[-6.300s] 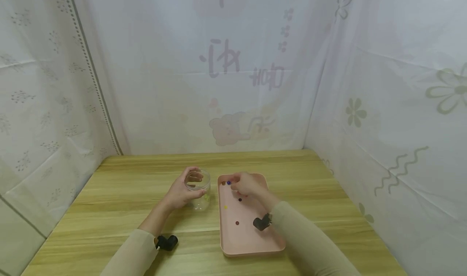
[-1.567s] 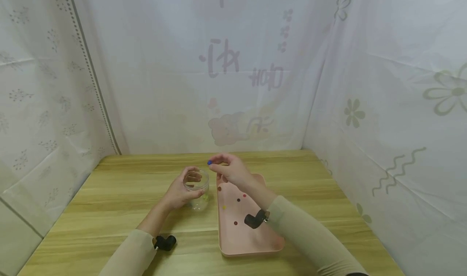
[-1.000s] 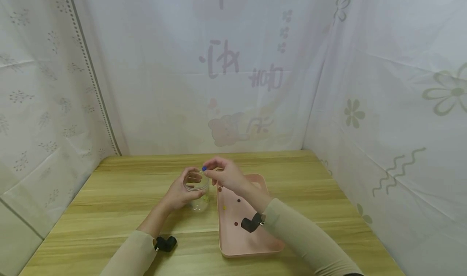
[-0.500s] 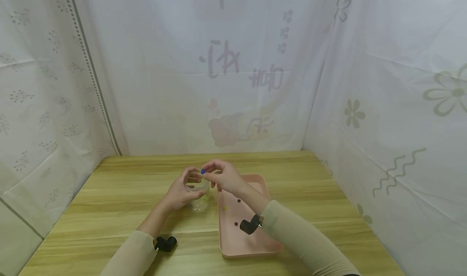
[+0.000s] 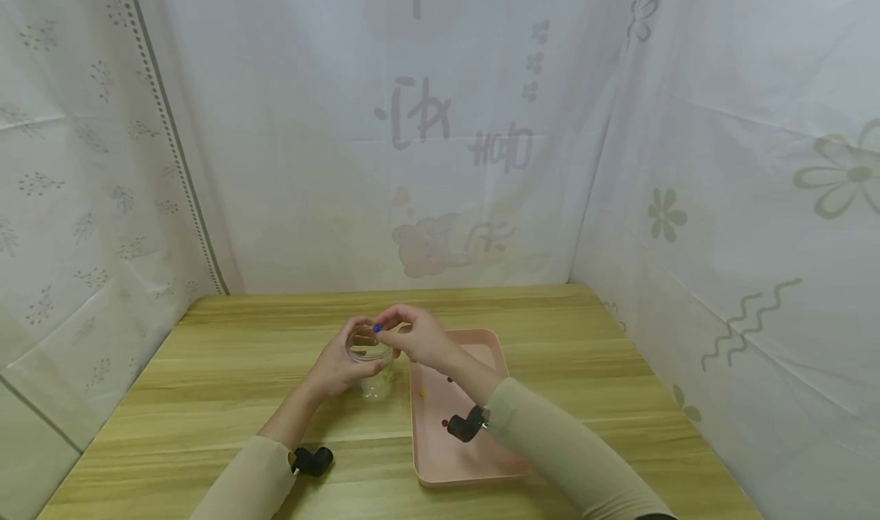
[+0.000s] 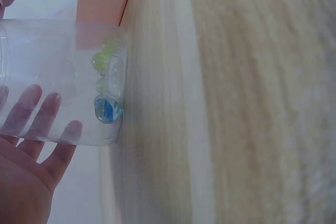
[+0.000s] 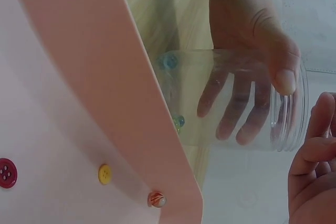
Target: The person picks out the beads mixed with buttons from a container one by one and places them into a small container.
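My left hand (image 5: 335,363) grips a clear jar (image 5: 373,386) near its lidless mouth, fingers round the far side and thumb on the near side. The jar stands on the table beside the tray. At its bottom lie several yellow-green marbles (image 6: 100,61) and a marble with blue swirls (image 6: 107,110). My right hand (image 5: 421,340) pinches a small blue marble (image 5: 377,327) between thumb and fingertips at the jar's mouth. A pink tray (image 5: 474,459) holds a red button (image 7: 8,173), a yellow button (image 7: 105,174) and an orange-and-white marble (image 7: 157,199).
The tray's raised wall stands just right of the jar. A small dark piece (image 5: 450,379) lies in the tray, partly behind my right forearm. The wooden table (image 5: 206,398) backs onto a white patterned curtain (image 5: 309,161), with more curtain along both sides.
My right hand has lifted the blue marble from the tray and carried it left, then lower, to the jar's mouth. My left hand keeps the jar in nearly the same place.
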`<state>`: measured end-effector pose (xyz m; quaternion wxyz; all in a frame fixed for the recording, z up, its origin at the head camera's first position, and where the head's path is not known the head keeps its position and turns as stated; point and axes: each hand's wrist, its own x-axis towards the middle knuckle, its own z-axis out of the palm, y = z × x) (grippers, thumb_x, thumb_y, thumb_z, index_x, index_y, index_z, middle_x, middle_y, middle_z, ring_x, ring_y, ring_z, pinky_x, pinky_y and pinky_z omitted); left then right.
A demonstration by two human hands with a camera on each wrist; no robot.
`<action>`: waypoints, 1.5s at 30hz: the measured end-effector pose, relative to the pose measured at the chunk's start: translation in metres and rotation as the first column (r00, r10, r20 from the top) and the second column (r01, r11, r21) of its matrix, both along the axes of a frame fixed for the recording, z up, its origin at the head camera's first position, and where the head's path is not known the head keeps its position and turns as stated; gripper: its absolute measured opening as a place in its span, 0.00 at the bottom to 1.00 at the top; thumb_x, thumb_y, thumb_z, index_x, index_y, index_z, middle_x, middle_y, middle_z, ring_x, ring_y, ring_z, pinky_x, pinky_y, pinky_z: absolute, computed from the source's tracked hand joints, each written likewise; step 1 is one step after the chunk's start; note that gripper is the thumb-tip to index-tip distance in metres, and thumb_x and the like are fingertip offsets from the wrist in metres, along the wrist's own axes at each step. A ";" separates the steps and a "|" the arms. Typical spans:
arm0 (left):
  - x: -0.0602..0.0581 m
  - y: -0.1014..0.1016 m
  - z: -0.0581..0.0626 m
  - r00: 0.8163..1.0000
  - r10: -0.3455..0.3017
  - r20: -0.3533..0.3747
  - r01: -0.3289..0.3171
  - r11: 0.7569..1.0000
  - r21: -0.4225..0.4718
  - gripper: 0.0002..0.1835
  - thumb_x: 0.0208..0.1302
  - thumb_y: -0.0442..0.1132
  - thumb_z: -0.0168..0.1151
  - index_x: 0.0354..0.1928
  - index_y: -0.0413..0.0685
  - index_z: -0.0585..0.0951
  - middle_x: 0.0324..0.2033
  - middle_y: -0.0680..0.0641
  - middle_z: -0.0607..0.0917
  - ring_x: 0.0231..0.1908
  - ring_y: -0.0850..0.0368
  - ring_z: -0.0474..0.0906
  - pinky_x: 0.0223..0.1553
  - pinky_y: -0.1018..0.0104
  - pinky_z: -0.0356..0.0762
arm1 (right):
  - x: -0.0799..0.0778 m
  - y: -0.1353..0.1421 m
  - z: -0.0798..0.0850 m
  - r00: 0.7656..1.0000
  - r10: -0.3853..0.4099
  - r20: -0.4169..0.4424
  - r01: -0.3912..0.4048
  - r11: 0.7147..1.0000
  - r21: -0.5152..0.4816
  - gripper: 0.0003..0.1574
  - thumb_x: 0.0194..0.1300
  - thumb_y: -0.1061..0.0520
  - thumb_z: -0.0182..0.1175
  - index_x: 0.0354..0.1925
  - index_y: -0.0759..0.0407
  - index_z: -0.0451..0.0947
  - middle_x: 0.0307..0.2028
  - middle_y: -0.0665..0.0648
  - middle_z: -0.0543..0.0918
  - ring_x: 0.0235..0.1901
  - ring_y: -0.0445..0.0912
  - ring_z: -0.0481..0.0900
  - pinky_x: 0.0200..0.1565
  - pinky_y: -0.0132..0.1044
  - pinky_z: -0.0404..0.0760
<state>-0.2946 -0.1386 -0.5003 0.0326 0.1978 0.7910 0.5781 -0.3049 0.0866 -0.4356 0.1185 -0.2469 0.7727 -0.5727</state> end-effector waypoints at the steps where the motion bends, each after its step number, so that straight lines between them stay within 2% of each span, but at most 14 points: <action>1: 0.000 0.000 0.000 1.000 0.000 -0.002 0.000 1.000 -0.004 0.41 0.68 0.40 0.78 0.77 0.48 0.65 0.69 0.33 0.78 0.71 0.27 0.75 0.62 0.42 0.87 | 0.000 -0.001 0.000 1.000 0.003 -0.007 -0.003 1.000 0.004 0.18 0.79 0.53 0.67 0.62 0.56 0.84 0.52 0.55 0.85 0.28 0.44 0.82 0.24 0.29 0.69; 9: 0.000 -0.001 -0.001 1.000 -0.007 0.002 0.007 1.000 -0.013 0.44 0.68 0.41 0.78 0.79 0.47 0.63 0.74 0.34 0.75 0.71 0.29 0.75 0.61 0.43 0.88 | 0.001 -0.005 0.000 1.000 -0.004 -0.014 0.004 1.000 0.026 0.18 0.78 0.52 0.68 0.61 0.54 0.85 0.52 0.55 0.85 0.28 0.44 0.82 0.31 0.34 0.79; 13: -0.001 -0.001 -0.001 1.000 -0.008 0.001 0.008 1.000 -0.006 0.44 0.68 0.41 0.78 0.78 0.47 0.64 0.72 0.33 0.76 0.71 0.27 0.75 0.62 0.42 0.87 | 0.001 -0.007 0.001 1.000 -0.015 -0.022 0.016 0.999 0.034 0.17 0.79 0.51 0.68 0.61 0.52 0.85 0.52 0.54 0.85 0.27 0.43 0.80 0.29 0.32 0.78; 19: -0.002 -0.002 -0.001 1.000 -0.015 -0.004 0.015 1.000 0.003 0.43 0.68 0.40 0.78 0.78 0.47 0.63 0.73 0.33 0.75 0.71 0.27 0.75 0.60 0.44 0.88 | 0.000 -0.009 0.000 0.999 -0.010 -0.035 0.011 0.999 0.030 0.18 0.78 0.53 0.67 0.61 0.56 0.85 0.53 0.55 0.85 0.27 0.42 0.80 0.32 0.32 0.82; 23: -0.002 -0.001 -0.002 1.000 -0.011 -0.023 0.011 1.000 -0.002 0.42 0.68 0.39 0.79 0.77 0.46 0.65 0.70 0.32 0.77 0.70 0.28 0.76 0.61 0.44 0.88 | -0.002 -0.006 -0.001 0.999 -0.030 -0.031 0.031 0.999 0.031 0.16 0.78 0.52 0.68 0.61 0.51 0.85 0.55 0.55 0.86 0.27 0.44 0.80 0.24 0.32 0.76; 26: -0.002 -0.001 -0.002 1.000 -0.010 -0.024 0.010 1.000 0.004 0.41 0.67 0.38 0.78 0.76 0.46 0.66 0.69 0.31 0.78 0.69 0.27 0.76 0.61 0.43 0.87 | -0.008 0.000 -0.003 0.998 -0.052 -0.030 0.053 0.999 0.004 0.18 0.78 0.51 0.68 0.62 0.51 0.85 0.58 0.56 0.86 0.28 0.46 0.79 0.22 0.35 0.75; 31: -0.002 -0.001 -0.002 1.000 -0.008 -0.012 0.009 1.000 0.014 0.41 0.67 0.38 0.79 0.76 0.45 0.66 0.68 0.30 0.78 0.70 0.29 0.76 0.61 0.44 0.87 | -0.019 0.016 -0.004 0.994 -0.094 -0.048 0.091 0.994 -0.065 0.20 0.77 0.51 0.69 0.63 0.53 0.84 0.59 0.59 0.86 0.29 0.49 0.80 0.31 0.45 0.85; 34: -0.003 0.000 -0.001 1.000 -0.006 -0.015 0.006 1.000 0.016 0.41 0.66 0.37 0.79 0.76 0.45 0.66 0.68 0.29 0.78 0.69 0.29 0.77 0.60 0.47 0.87 | -0.023 0.026 -0.004 0.991 -0.124 -0.052 0.119 0.989 -0.084 0.20 0.78 0.51 0.69 0.63 0.51 0.84 0.56 0.58 0.86 0.28 0.48 0.80 0.33 0.42 0.85; 39: -0.003 0.000 -0.001 1.000 -0.005 -0.026 0.006 1.000 0.017 0.41 0.66 0.37 0.79 0.76 0.46 0.67 0.67 0.27 0.78 0.69 0.30 0.78 0.59 0.50 0.88 | -0.028 0.042 -0.008 0.986 -0.156 -0.049 0.152 0.984 -0.092 0.20 0.78 0.53 0.68 0.64 0.52 0.84 0.55 0.57 0.85 0.26 0.45 0.79 0.26 0.33 0.75; 42: -0.002 0.000 -0.001 1.000 -0.005 -0.025 0.006 1.000 0.011 0.41 0.66 0.37 0.79 0.76 0.45 0.67 0.67 0.28 0.78 0.69 0.30 0.78 0.59 0.50 0.87 | -0.028 0.050 -0.011 0.983 -0.176 -0.047 0.172 0.982 -0.073 0.20 0.79 0.52 0.68 0.65 0.52 0.83 0.56 0.58 0.84 0.28 0.48 0.80 0.25 0.32 0.73; 45: -0.001 0.001 0.000 1.000 -0.004 -0.022 0.004 1.000 0.004 0.42 0.66 0.38 0.79 0.76 0.45 0.67 0.67 0.28 0.78 0.69 0.31 0.78 0.59 0.50 0.87 | -0.028 0.058 -0.015 0.980 -0.194 -0.033 0.193 0.980 -0.041 0.20 0.79 0.50 0.68 0.65 0.48 0.84 0.58 0.57 0.84 0.31 0.53 0.81 0.28 0.33 0.76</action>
